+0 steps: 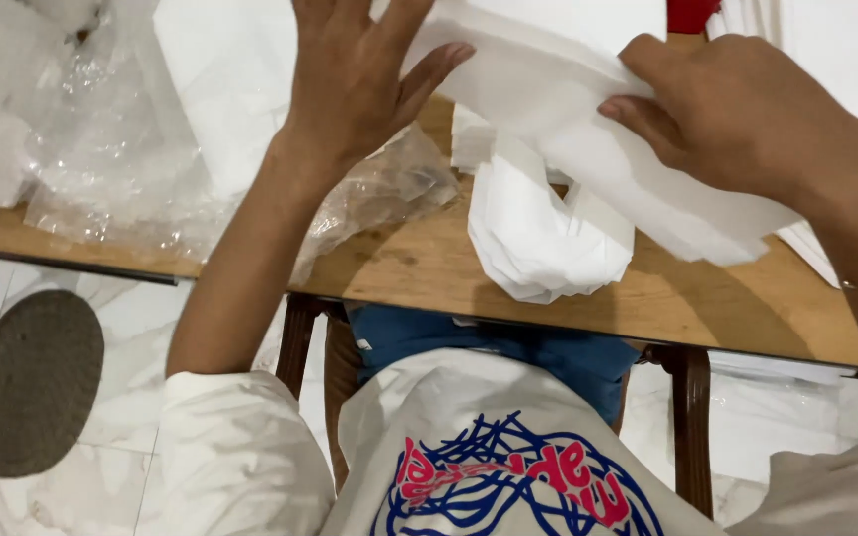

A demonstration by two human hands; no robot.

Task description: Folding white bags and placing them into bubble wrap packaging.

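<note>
- The left hand (355,74) is open, with the fingers spread and flat. It presses on the near edge of a white folded cloth (588,129) and does not grip it.
- The right hand (732,109) is closed on the same white folded cloth, with the thumb under the edge and the fingers over it.
- The white folded cloth is held above the wooden table (429,263), between the two hands, and one end hangs down to the right.
- Under it, a bundle of white cloth (538,233) lies on the table, near the front edge.
- Crumpled clear plastic bags (101,149) lie on the left part of the table, one of them just beside the left forearm.
- Below the table, a round grey mat (32,382) lies on the pale marble floor (141,328).
</note>
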